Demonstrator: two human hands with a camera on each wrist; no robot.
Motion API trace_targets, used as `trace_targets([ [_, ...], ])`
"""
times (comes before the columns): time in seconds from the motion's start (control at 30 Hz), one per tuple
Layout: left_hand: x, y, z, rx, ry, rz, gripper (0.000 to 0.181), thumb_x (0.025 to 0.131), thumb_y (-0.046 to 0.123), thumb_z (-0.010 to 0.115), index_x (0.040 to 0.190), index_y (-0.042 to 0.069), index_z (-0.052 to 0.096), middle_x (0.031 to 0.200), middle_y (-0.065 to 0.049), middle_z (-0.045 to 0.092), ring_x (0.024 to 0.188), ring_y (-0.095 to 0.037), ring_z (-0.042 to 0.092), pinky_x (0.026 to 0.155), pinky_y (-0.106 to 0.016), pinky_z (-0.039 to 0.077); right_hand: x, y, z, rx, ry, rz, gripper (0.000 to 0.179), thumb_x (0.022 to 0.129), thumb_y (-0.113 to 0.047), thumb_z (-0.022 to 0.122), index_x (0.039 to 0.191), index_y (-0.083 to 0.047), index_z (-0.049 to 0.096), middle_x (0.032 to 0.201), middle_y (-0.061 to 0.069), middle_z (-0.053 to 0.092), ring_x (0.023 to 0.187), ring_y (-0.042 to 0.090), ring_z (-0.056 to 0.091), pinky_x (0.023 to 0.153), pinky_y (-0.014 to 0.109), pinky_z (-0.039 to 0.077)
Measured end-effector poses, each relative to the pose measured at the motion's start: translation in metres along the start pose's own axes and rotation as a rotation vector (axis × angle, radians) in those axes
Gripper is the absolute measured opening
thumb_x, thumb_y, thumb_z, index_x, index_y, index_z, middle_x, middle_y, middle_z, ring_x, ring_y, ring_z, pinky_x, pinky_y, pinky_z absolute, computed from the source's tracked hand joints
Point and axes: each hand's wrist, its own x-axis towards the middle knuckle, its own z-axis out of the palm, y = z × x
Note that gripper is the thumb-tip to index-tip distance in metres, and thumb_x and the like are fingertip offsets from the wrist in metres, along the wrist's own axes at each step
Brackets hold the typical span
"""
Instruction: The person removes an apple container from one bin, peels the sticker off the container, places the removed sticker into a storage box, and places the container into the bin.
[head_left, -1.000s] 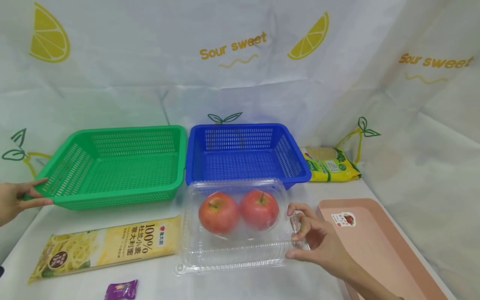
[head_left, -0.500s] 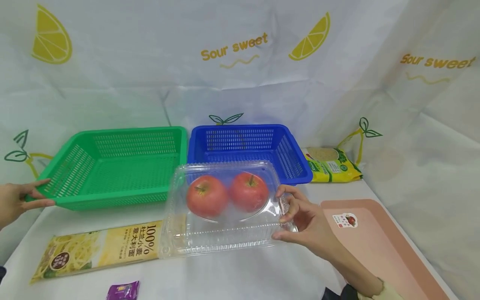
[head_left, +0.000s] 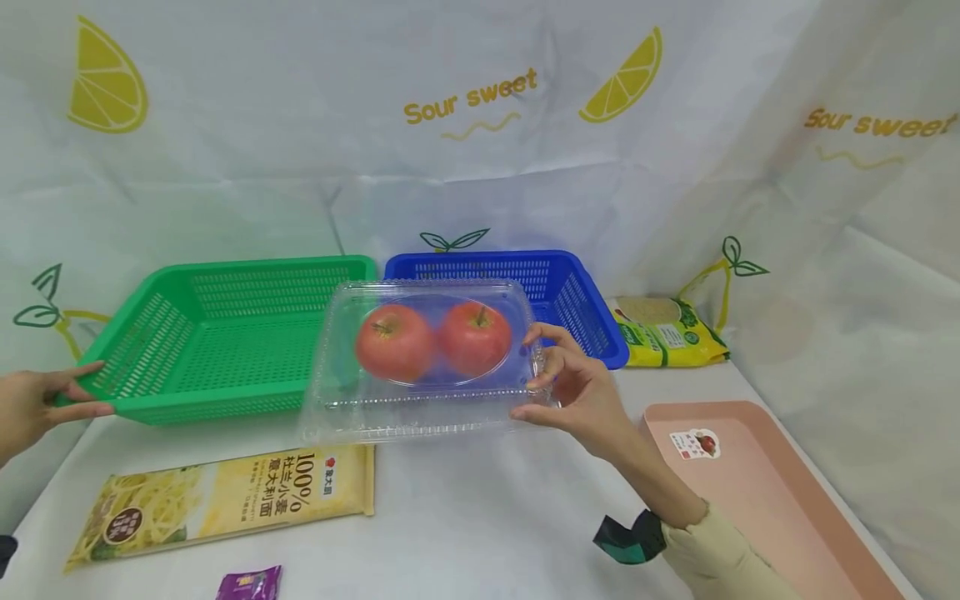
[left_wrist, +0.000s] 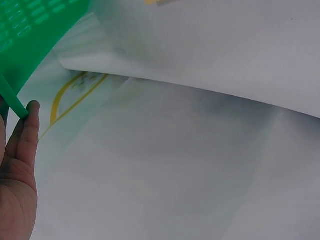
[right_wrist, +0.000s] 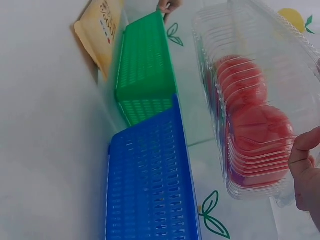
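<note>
In the head view my right hand [head_left: 581, 396] grips the right edge of a clear plastic clamshell box [head_left: 420, 412]. Two red apples [head_left: 395, 342] show through its lid. The box is raised above the table, covering the front of the blue basket [head_left: 583, 310] and the green basket's right end. From the right wrist, the box [right_wrist: 212, 30] appears above the level of both baskets. My left hand [head_left: 37, 408] pinches the front left corner of the green basket [head_left: 240, 400]. The left wrist view catches that hand [left_wrist: 20, 170] at the green rim, partly cut off.
A yellow pasta packet [head_left: 240, 500] lies in front of the green basket, with a small purple wrapped sweet [head_left: 249, 583] nearer. A yellow-green bag [head_left: 667, 332] rests right of the blue basket. A pink tray [head_left: 757, 483] occupies the right side. A white printed cloth [head_left: 480, 200] hangs behind.
My right hand has lifted the box of apples and carried it left and away from me, uncovering the pasta packet's right end. My left hand stays on the green basket.
</note>
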Motion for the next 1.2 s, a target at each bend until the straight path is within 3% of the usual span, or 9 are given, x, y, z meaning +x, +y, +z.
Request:
trace_targets([
  [0.03,0.000,-0.005,0.002,0.018,0.014,0.003,0.043,0.071,0.043,0.078,0.060,0.008,0.055,0.148,0.006,0.032,0.047,-0.003,0.022,0.038,-0.025,0.026,0.003,0.002,0.001,0.006,0.001,0.001,0.022,0.077,-0.004,0.080,0.084,-0.017,0.064,0.129,0.008,0.046,0.128,0.029,0.034,0.087,0.028,0.051],
  [0.07,-0.001,-0.004,0.002,0.024,0.009,-0.003,0.041,0.070,0.039,0.079,0.060,0.008,0.055,0.148,0.006,0.032,0.047,-0.004,0.022,0.038,-0.025,0.026,0.006,0.003,0.001,0.008,0.001,0.003,0.022,0.077,-0.004,0.081,0.083,-0.017,0.064,0.129,0.009,0.046,0.128,0.029,0.034,0.086,0.028,0.051],
  [0.1,-0.001,-0.002,0.000,0.017,0.000,-0.003,0.041,0.070,0.039,0.079,0.060,0.006,0.056,0.143,-0.013,0.040,0.047,-0.005,0.022,0.039,-0.025,0.025,0.009,0.005,0.003,0.007,0.003,0.006,0.022,0.076,-0.005,0.081,0.083,-0.017,0.064,0.129,0.009,0.046,0.128,0.029,0.034,0.085,0.027,0.051],
  [0.17,0.000,-0.011,0.003,0.011,-0.007,-0.008,0.041,0.068,0.039,0.080,0.060,0.006,0.056,0.134,-0.029,0.045,0.047,-0.006,0.022,0.039,-0.026,0.024,0.014,0.008,0.007,0.006,0.006,0.013,0.021,0.076,-0.005,0.082,0.082,-0.015,0.064,0.129,0.012,0.045,0.129,0.031,0.034,0.081,0.026,0.053],
  [0.33,0.003,-0.054,0.020,0.059,0.020,0.010,0.037,0.067,0.037,0.084,0.061,0.011,0.058,0.124,-0.035,0.050,0.045,-0.005,0.021,0.038,-0.024,0.022,0.028,0.016,0.018,0.014,0.007,0.011,0.025,0.074,-0.003,0.082,0.080,0.001,0.058,0.128,0.013,0.044,0.130,0.031,0.032,0.069,0.022,0.052],
  [0.4,0.002,-0.048,0.017,0.090,0.024,0.013,0.035,0.067,0.035,0.084,0.062,0.011,0.059,0.132,-0.029,0.047,0.044,-0.005,0.021,0.038,-0.023,0.023,0.034,0.019,0.022,0.006,0.005,0.009,0.030,0.074,-0.004,0.083,0.081,0.006,0.056,0.128,0.012,0.044,0.129,0.030,0.033,0.066,0.022,0.052],
  [0.6,-0.002,0.022,-0.016,0.102,-0.026,0.015,0.059,0.070,0.061,0.064,0.065,0.002,0.064,0.117,-0.040,0.049,0.045,-0.009,0.024,0.042,-0.025,0.025,0.053,0.028,0.035,-0.047,0.000,0.006,0.032,0.074,-0.004,0.083,0.081,0.010,0.055,0.130,0.016,0.043,0.122,0.031,0.042,0.063,0.024,0.053],
  [0.7,-0.002,0.032,-0.021,0.118,-0.044,-0.016,0.061,0.069,0.063,0.062,0.066,0.002,0.065,0.117,-0.040,0.049,0.046,-0.010,0.025,0.043,-0.025,0.025,0.063,0.032,0.041,-0.048,-0.014,-0.005,0.028,0.073,0.003,0.081,0.081,0.010,0.055,0.131,0.021,0.042,0.124,0.029,0.042,0.064,0.025,0.053],
  [1.2,0.007,-0.035,0.016,0.125,-0.042,-0.040,0.037,0.071,0.041,0.080,0.065,0.008,0.066,0.121,-0.036,0.052,0.053,-0.016,0.032,0.046,-0.026,0.027,0.097,0.055,0.072,-0.015,-0.051,-0.035,0.023,0.072,0.016,0.075,0.079,0.014,0.053,0.130,0.021,0.044,0.125,0.020,0.043,0.072,0.033,0.056],
])
